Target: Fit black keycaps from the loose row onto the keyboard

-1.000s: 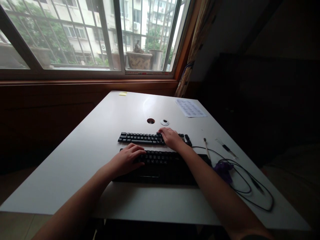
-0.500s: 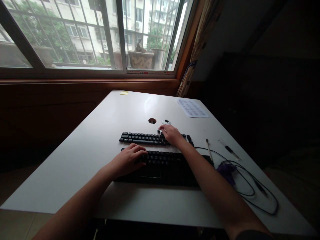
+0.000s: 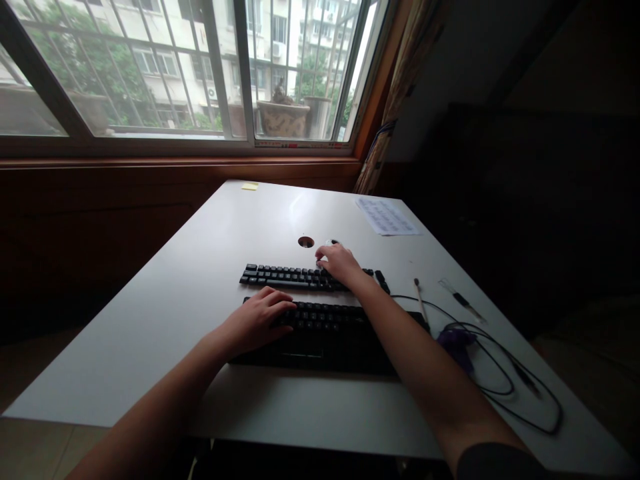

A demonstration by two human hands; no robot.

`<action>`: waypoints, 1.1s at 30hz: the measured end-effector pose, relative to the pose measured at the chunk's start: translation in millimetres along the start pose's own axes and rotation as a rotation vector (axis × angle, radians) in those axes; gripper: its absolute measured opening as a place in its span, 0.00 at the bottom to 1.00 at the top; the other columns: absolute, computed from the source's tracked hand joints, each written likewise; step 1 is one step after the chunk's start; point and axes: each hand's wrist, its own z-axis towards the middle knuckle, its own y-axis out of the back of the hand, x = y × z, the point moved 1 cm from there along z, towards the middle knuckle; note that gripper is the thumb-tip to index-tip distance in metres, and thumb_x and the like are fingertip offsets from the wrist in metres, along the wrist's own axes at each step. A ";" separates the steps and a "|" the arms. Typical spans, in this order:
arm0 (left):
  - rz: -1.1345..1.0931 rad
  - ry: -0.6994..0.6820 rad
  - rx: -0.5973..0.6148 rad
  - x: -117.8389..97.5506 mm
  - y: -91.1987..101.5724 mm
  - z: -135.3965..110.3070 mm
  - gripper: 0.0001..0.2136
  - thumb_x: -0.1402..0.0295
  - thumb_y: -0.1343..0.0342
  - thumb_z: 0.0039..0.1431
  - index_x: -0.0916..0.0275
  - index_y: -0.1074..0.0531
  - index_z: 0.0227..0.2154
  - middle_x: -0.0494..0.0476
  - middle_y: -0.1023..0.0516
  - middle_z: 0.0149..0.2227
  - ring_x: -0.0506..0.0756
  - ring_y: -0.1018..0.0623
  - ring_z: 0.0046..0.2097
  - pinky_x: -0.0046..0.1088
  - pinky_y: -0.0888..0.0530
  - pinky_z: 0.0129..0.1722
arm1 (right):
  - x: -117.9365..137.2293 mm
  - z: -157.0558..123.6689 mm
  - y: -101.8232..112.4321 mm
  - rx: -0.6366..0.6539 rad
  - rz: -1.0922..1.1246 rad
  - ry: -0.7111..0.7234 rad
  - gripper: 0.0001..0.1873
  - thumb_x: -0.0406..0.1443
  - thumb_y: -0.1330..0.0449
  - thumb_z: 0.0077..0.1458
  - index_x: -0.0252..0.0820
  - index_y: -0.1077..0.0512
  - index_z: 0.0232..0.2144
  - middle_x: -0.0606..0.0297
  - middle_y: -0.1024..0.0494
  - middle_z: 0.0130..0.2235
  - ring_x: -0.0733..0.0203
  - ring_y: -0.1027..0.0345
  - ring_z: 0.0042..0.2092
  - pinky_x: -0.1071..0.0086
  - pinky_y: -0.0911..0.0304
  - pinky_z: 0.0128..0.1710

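Observation:
My left hand (image 3: 255, 320) lies on the left end of a black keyboard (image 3: 330, 330) near the front of a white desk (image 3: 190, 280), fingers stretched over the keys. Just beyond it lies a separate block of black keys (image 3: 280, 276), two rows deep. My right hand (image 3: 339, 262) sits at the far edge of that block, right of its middle. Its fingers are curled down and pinched together at the keys. What they pinch is hidden. A small white round cap (image 3: 332, 241) peeks out just behind that hand.
A round hole (image 3: 305, 241) is in the desk beside the cap. A black cable (image 3: 505, 393) loops at the right, by a purple object (image 3: 456, 340), a thin stick (image 3: 420, 300) and a slim tool (image 3: 457, 298). A printed sheet (image 3: 387, 217) and a yellow note (image 3: 249, 187) lie at the back.
My right hand has crept a little farther away along the far key block, towards the white cap, and its fingers have curled in. My left hand has stayed put.

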 end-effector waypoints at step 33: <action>0.024 -0.004 0.011 3.0 -1.6 -1.7 0.18 0.63 0.38 0.67 0.56 0.28 0.57 0.61 0.24 0.57 0.63 0.28 0.56 0.47 0.24 0.56 | 8.6 -195.6 24.9 -0.187 0.361 0.220 0.05 0.33 0.36 0.62 0.48 0.25 0.42 0.62 0.17 0.42 0.53 0.22 0.45 0.56 0.25 0.49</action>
